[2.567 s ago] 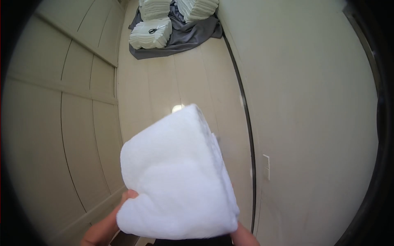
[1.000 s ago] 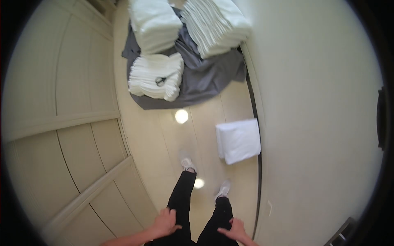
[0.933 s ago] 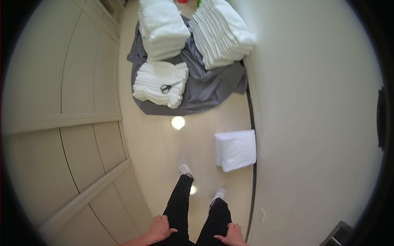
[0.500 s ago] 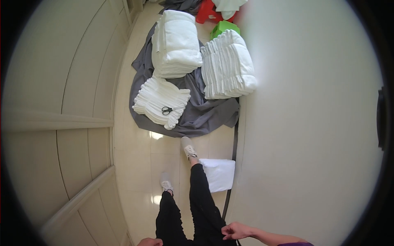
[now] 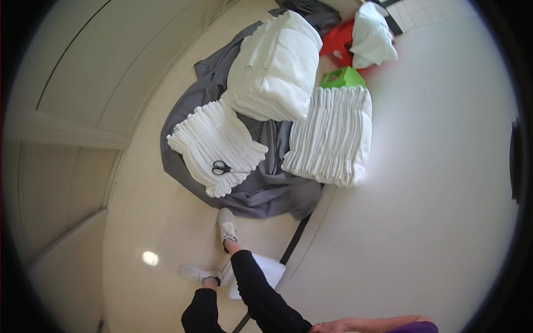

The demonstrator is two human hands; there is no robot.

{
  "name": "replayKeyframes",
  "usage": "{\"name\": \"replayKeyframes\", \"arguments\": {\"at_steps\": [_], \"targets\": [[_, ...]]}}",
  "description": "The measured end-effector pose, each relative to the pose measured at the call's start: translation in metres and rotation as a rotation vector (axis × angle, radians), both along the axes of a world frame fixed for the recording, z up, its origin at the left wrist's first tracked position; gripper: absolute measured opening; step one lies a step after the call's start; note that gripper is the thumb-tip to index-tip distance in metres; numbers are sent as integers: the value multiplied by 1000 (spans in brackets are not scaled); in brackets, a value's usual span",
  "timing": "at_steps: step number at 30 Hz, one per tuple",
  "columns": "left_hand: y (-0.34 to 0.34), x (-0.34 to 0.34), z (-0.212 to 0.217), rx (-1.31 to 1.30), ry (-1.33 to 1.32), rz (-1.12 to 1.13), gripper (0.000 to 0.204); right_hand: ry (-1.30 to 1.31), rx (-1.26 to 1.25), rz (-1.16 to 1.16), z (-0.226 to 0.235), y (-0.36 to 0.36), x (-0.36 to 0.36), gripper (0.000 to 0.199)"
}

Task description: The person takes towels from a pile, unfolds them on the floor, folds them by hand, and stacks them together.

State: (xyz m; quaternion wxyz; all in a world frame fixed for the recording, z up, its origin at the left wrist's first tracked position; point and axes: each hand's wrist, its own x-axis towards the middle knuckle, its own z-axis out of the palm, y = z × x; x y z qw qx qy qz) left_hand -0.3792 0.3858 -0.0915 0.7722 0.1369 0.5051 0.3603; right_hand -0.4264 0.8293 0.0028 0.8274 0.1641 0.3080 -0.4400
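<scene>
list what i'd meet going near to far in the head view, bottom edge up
Right hand → folded white towel → forward shoe → black-handled scissors → green plastic object → red plastic object

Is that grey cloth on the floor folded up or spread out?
Spread out, though rumpled: the grey cloth lies wide across the floor, its edges showing beyond the white stack with scissors on it.

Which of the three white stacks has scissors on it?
The leftmost stack, on the grey cloth: black-handled scissors lie on it. The upper stack and right stack show none.
</scene>
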Motion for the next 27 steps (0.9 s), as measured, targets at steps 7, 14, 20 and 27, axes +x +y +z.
{"name": "replayKeyframes", "arguments": {"at_steps": [7, 14, 20, 27], "targets": [[-88, 36, -149, -307, -335, 815, 35, -484, 74, -91, -92, 40, -15, 32], [-79, 74, -284, -657, 562, 1032, 25, 545, 309, 856, -376, 74, 29, 33], [-86, 53, -343, -326, -141, 1006, 30, 900, 202, 1216, -512, 15, 29, 30], [-99, 19, -344, -367, 508, 1141, 29, 1065, 51, 1445, -624, -23, 14, 28]]}}
